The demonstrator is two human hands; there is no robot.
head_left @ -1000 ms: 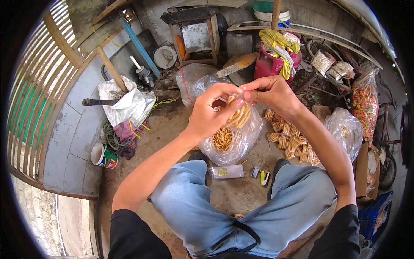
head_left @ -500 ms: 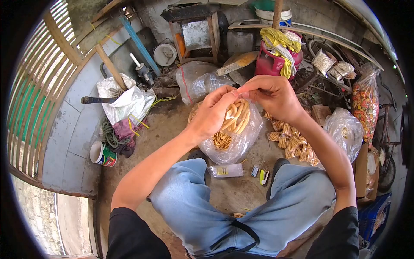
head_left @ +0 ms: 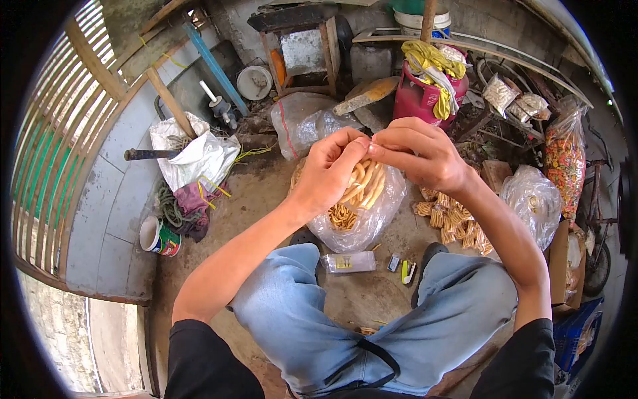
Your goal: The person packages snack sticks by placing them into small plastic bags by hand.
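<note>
Both hands meet in front of me, pinched together at the top of a small clear bag of stick snacks. My left hand grips it from the left with thumb and bent fingers. From the other side, the fingertips of my right hand close on the same top edge. Pale curved sticks show below the fingers, partly covered by my left hand. Beneath, a large clear plastic bag rests on the floor, with loose snack sticks in its opening.
A flat pack of clear bags, a small box and a yellow-green stapler lie between my feet. Several filled snack packs are heaped at right, near another clear bag. A pink gas cylinder stands behind.
My right hand has turned slightly, its fingers coming lower and more folded against my left fingertips. The small bag stays held in nearly the same place.
</note>
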